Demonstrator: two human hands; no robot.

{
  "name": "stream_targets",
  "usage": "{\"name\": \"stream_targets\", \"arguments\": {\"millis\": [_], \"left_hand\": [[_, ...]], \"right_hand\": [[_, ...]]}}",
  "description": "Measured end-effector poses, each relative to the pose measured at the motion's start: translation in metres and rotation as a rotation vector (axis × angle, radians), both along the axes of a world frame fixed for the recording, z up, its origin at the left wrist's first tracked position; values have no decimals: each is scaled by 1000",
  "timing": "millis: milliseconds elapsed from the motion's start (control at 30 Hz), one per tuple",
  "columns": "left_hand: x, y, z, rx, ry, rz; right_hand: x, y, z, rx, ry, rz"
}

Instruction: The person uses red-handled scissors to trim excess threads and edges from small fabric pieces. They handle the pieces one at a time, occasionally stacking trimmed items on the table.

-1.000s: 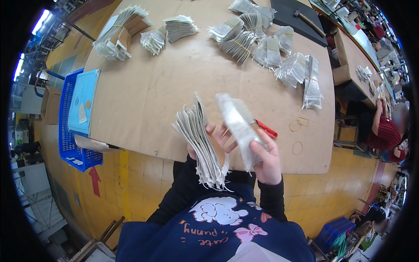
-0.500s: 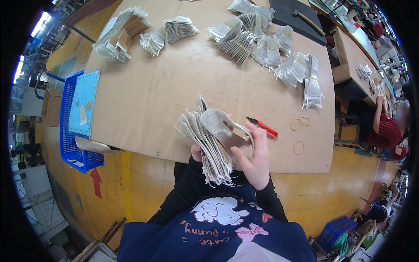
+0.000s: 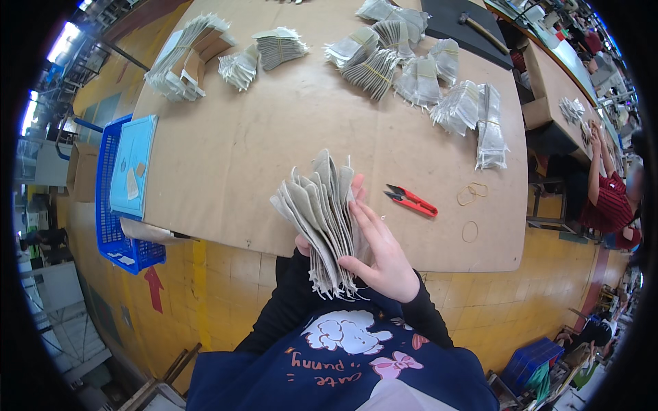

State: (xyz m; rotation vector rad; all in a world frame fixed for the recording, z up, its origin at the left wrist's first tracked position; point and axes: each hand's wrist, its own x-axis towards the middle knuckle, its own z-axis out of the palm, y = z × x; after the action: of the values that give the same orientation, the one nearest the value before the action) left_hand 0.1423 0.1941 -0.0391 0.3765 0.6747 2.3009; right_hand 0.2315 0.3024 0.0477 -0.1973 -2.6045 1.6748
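A thick, fanned stack of grey cut fabric pieces [image 3: 319, 219] stands between my two hands above the table's near edge, with loose thread ends along its lower side. My left hand [image 3: 302, 244] grips it from the left; only a bit of it shows and the rest is hidden behind the pieces. My right hand [image 3: 385, 259] is closed against the right side, its thumb on the near face and its fingers along the outer piece. Right of that hand, red-handled thread snips [image 3: 413, 201] lie on the table with dark blades pointing left.
Banded bundles of similar pieces [image 3: 373, 72] spread over the far side of the brown table [image 3: 240, 157]. Rubber bands [image 3: 470, 231] lie at right. A hammer [image 3: 483, 33] rests on a black board. At left sits a blue basket [image 3: 106, 205]; a co-worker [image 3: 606, 195] sits far right.
The outer piece that my right hand held bent away from the stack now lies against the others. My right hand has moved left and pressed onto the stack's side.
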Motion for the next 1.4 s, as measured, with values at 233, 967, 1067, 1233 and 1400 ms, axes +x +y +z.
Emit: {"name": "stream_targets", "arguments": {"millis": [233, 967, 1067, 1233, 1400], "left_hand": [[-12, -25, -12, -506, 160, -307], [-55, -16, 40, -1100, 1267, 458], [-53, 9, 44, -1124, 1663, 384], [-71, 20, 42, -1344, 1768, 355], [-76, 25, 32, -1374, 1894, 441]], "right_hand": [[7, 7, -3, -491, -104, -19], [29, 87, -65, 477, -74, -307], [46, 94, -70, 614, -62, -511], [62, 103, -57, 511, 74, -835], [42, 66, -39, 390, 342, -76]]}}
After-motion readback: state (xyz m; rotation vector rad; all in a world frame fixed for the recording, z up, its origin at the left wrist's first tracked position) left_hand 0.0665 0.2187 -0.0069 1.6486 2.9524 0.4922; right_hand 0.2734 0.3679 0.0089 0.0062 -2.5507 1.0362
